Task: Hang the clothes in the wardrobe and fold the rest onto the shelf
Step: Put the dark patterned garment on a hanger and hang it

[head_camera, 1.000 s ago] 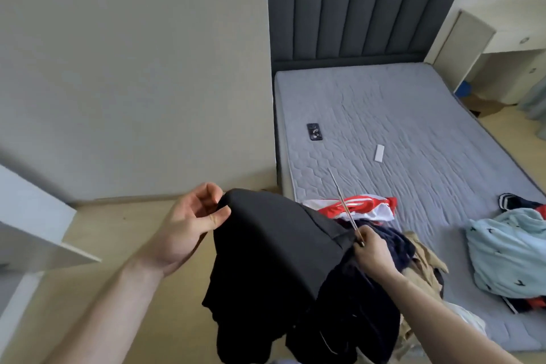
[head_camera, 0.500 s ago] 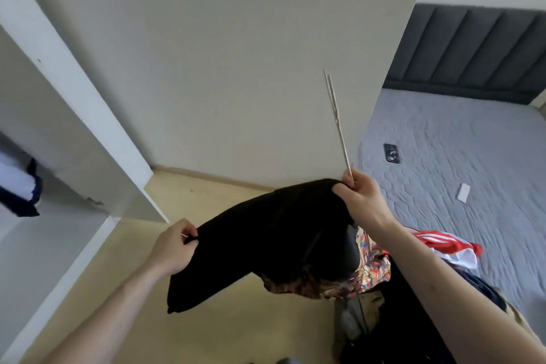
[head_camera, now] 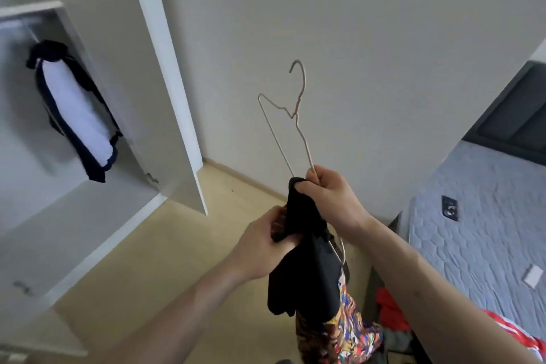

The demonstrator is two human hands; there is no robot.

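At the far left stands the open wardrobe (head_camera: 35, 133), its white shelf (head_camera: 32, 7) running across the top of the compartment. Inside it, a navy-and-white garment (head_camera: 76, 115) already hangs from the rail, tilted in the wide-angle view. The wardrobe door (head_camera: 165, 77) stands swung out, edge-on, between the compartment and the plain wall (head_camera: 354, 38); a hinge shows on the side panel near its lower part. Pale wooden floor (head_camera: 165, 260) runs beneath.

In the middle, the left hand (head_camera: 266, 242) pinches a fold of the black garment (head_camera: 307, 260), fingers curled around the cloth. Just right of it and higher, the right hand (head_camera: 328, 195) grips both the top edge of that garment and the lower wires of a thin wire hanger (head_camera: 295, 115), whose hook points up in front of the wall. The garment drapes down from the two hands, with a multicoloured patterned fabric (head_camera: 345, 331) showing at its lower part.

Further right, red clothing (head_camera: 390, 307) lies low beside the bed (head_camera: 487, 216). On the grey quilted mattress sit a dark phone (head_camera: 449, 208) and, nearer, a small white object (head_camera: 533, 275). A red-and-white striped garment (head_camera: 529, 340) lies at the bottom right corner, and the dark headboard (head_camera: 514, 115) rises behind.
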